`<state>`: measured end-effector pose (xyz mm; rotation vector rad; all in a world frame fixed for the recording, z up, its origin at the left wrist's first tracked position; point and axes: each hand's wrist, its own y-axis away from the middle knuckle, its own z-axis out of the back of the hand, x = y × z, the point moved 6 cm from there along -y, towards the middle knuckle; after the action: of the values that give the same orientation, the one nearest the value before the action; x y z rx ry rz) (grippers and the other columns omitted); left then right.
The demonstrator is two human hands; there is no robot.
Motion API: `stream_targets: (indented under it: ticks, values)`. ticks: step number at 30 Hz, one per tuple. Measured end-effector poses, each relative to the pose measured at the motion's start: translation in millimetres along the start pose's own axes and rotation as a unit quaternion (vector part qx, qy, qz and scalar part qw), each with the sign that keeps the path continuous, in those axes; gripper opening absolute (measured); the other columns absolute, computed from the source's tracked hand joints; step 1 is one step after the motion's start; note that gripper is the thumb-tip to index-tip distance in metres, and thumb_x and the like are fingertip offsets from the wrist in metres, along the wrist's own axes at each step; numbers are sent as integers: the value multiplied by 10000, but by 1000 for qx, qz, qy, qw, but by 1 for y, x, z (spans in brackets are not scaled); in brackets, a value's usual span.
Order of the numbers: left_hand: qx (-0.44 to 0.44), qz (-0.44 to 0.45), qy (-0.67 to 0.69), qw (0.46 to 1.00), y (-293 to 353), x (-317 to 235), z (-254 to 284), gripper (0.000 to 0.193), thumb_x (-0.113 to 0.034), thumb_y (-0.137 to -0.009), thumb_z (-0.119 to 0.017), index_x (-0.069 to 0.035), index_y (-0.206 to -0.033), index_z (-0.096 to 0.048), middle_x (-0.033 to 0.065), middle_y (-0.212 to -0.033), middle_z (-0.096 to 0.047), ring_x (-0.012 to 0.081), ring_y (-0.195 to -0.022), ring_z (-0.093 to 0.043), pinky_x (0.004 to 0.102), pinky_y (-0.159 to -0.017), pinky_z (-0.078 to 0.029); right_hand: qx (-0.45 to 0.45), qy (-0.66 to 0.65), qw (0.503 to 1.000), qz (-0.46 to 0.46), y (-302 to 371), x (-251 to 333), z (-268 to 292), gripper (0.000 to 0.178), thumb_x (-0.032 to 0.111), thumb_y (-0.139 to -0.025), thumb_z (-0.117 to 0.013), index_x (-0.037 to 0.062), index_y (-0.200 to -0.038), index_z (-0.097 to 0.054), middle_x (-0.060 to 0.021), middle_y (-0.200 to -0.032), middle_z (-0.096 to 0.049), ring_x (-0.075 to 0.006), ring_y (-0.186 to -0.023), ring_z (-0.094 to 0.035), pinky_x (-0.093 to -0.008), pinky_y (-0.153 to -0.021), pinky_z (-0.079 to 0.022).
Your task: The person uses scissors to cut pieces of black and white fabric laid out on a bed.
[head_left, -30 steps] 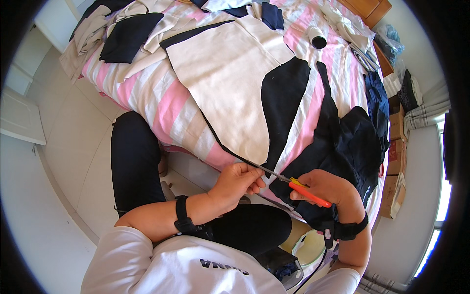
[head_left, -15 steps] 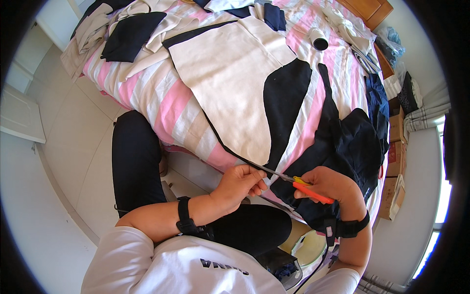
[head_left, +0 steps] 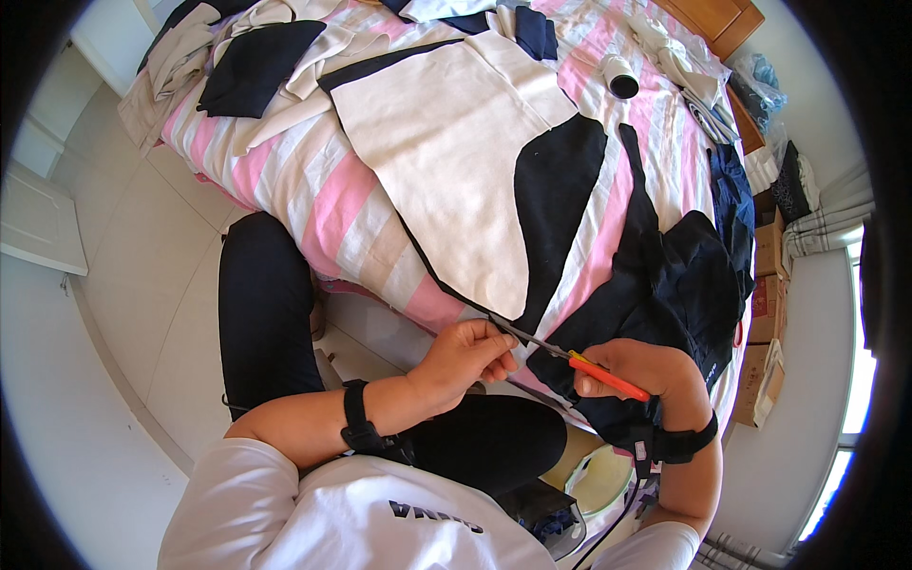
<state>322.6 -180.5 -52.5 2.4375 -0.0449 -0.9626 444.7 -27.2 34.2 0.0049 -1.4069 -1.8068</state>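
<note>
A cream cloth piece (head_left: 446, 161) lies flat over a larger black cloth (head_left: 560, 190), which shows along its left edge and as a wide curved area at right. My left hand (head_left: 470, 356) is closed at the near tip of the black cloth, thumb and fingers pinching its edge. My right hand (head_left: 641, 366) grips scissors (head_left: 610, 376) by their orange and yellow handles. Their blades point left across the near tip of the black cloth, just beyond the cream tip and close to my left fingers. The blade ends are partly lost against the black cloth.
The cloth is spread on a bed with a pink-and-white striped sheet (head_left: 337, 204). Loose black garments (head_left: 679, 275) lie at right, folded black cloth (head_left: 261, 68) at far left. A white cylinder (head_left: 619, 76) rests at the back. Cardboard boxes (head_left: 760, 370) line the right wall; a bucket (head_left: 603, 480) stands below.
The scissor handles have come closer together, so the blades have closed on the black cloth. The cloth has shifted very slightly; my left hand stays almost in place.
</note>
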Motion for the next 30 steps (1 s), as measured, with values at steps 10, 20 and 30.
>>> stream_targets:
  ticks: [10,20,30]
  values:
    - [3,-17,2,1000,4,-3,2,168,-201,-948,-598,-60,-857,-601,49,-759,-639,84,-626,-574,202,-587,-464,68,-84,994,-4,3,9,-6,732,781,-803,-462,65,-897,-580,-10,-607,-471,-126,-556,-464,-267,-524,-364]
    - [1,-9,3,1000,4,-3,2,136,-179,-939,-603,-66,-864,-614,42,-752,-644,81,-617,-578,198,-584,-464,58,-104,993,-14,11,7,-8,665,726,-815,-526,73,-932,-575,-8,-623,-476,-116,-577,-469,-261,-528,-366]
    - [26,-16,-8,1000,5,-5,1,137,-183,-941,-592,-54,-926,-635,39,-761,-651,80,-628,-589,193,-584,-462,56,-93,994,3,-10,20,-5,708,767,-811,-467,67,-861,-563,2,-579,-449,-111,-527,-434,-259,-498,-326]
